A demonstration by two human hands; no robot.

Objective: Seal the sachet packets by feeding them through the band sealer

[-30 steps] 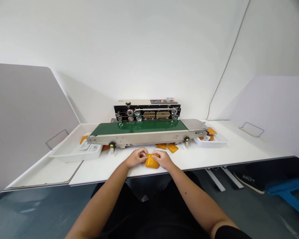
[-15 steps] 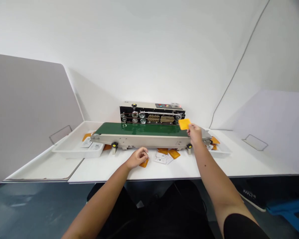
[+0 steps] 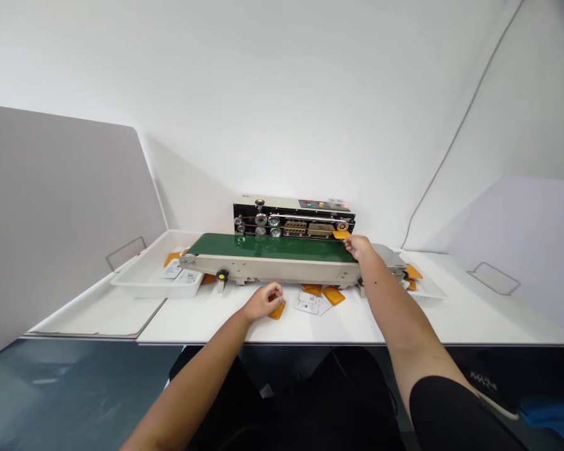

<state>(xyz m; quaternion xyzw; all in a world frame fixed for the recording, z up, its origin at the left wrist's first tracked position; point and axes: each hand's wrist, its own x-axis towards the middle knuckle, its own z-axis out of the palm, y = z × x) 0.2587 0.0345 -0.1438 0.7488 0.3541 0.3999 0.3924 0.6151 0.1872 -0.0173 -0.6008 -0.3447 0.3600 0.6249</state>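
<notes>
One orange packet (image 3: 341, 235) at the band sealer (image 3: 294, 219), batch part-way through

Head view, our only one. We record the right hand (image 3: 358, 245) with thumb and fingers closed on the near edge of the orange packet, which sits at the right end of the band sealer, before the rollers. We cannot tell whether its far edge touches them. By our judgement this packet's pass along the green conveyor belt (image 3: 282, 246) is not yet done.

The left hand (image 3: 264, 302) is loosely curled over a second packet (image 3: 277, 311) on the white table (image 3: 202, 322); we cannot tell whether the fingertips grip it.

Count of the others: two loose packets (image 3: 333, 295) and some white printed pieces (image 3: 306, 305) lie near the table's middle, just in front of the conveyor. More orange and white pieces lie in the left tray (image 3: 136, 289), more orange ones at the right tray (image 3: 435, 291). We read the batch as unfinished; which pieces are sealed is too small to see.
</notes>
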